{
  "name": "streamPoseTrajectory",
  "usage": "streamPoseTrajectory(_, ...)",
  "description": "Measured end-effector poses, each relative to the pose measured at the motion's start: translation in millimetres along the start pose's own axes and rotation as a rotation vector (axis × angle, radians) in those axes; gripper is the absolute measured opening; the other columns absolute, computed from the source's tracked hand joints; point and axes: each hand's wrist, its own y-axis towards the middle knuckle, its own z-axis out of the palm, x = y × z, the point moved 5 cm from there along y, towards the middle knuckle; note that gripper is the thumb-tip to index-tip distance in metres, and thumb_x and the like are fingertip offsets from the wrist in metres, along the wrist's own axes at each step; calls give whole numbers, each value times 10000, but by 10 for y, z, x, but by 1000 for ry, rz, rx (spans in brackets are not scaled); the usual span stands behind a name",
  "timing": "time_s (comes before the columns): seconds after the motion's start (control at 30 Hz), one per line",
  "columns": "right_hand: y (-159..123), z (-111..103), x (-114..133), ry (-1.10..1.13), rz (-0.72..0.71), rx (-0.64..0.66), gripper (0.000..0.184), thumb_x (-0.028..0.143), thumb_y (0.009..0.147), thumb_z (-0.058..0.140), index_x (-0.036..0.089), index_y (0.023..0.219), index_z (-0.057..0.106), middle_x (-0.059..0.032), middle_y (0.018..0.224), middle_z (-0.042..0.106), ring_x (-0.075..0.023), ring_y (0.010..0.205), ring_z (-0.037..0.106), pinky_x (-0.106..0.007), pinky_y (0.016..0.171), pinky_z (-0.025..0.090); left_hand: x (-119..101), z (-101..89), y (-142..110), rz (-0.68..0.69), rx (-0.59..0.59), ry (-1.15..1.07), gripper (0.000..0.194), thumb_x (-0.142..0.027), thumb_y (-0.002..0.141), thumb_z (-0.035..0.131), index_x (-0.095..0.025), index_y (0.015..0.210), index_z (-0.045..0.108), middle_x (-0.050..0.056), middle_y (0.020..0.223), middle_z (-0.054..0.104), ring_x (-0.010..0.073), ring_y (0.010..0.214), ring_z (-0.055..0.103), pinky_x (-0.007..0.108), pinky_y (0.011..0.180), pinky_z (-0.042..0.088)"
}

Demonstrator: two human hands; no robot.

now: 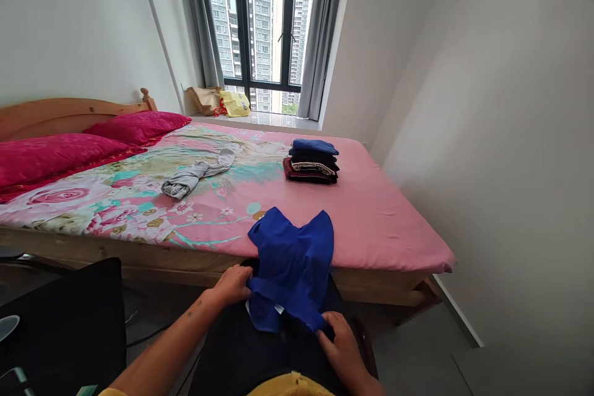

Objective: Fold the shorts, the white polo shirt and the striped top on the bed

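A bright blue garment (292,260) hangs from the bed's near edge down onto a dark surface (232,352) in front of me. My left hand (233,284) is closed on the garment's left lower edge. My right hand (342,346) grips its lower right corner with curled fingers. A stack of folded clothes (312,162), blue on top and dark below, sits on the bed (380,216) farther back. A crumpled grey garment (197,173) lies on the flowered sheet to the left.
Two magenta pillows (69,151) lie by the wooden headboard (55,112). A yellow bag (236,103) and a brown bag (205,99) stand on the window sill. A black object (65,315) sits at lower left. A white wall (501,154) runs along the right.
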Motion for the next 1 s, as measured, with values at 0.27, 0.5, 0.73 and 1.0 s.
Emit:
streamPoseTrajectory(0.27, 368, -746, 219, 208, 75, -414, 232, 418, 777, 563, 189, 819, 559, 29, 651, 528, -140, 588, 476, -250, 583, 400, -386, -622, -106, -29, -224, -401, 195, -372, 706, 570, -177, 711, 556, -47, 643, 559, 137, 645, 525, 225, 572, 376)
streamPoseTrajectory(0.5, 549, -1117, 473, 223, 102, -555, 168, 292, 706, 571, 199, 845, 560, 15, 719, 573, -127, 579, 481, -237, 566, 405, -682, -735, -220, -142, -135, -994, 313, -378, 642, 704, -161, 852, 623, -5, 709, 655, 165, 660, 601, 274, 633, 462)
streamPoseTrajectory(0.73, 532, -1056, 588, 369, 144, -458, 238, 341, 708, 582, 189, 893, 578, 20, 689, 561, -109, 514, 430, -225, 489, 381, -916, -656, -420, 89, -48, -1359, 479, -314, 695, 718, -219, 1151, 608, 56, 1071, 694, 239, 973, 635, 369, 903, 470)
streamPoseTrajectory(1.0, 721, -992, 900, 313, 4, -355, 257, 326, 815, 489, 199, 1015, 588, 3, 762, 592, -120, 581, 454, -240, 576, 407, -1142, -490, -207, 177, -170, -1105, 780, -367, 705, 701, -235, 1397, 368, 69, 1337, 535, 270, 1176, 522, 388, 997, 421)
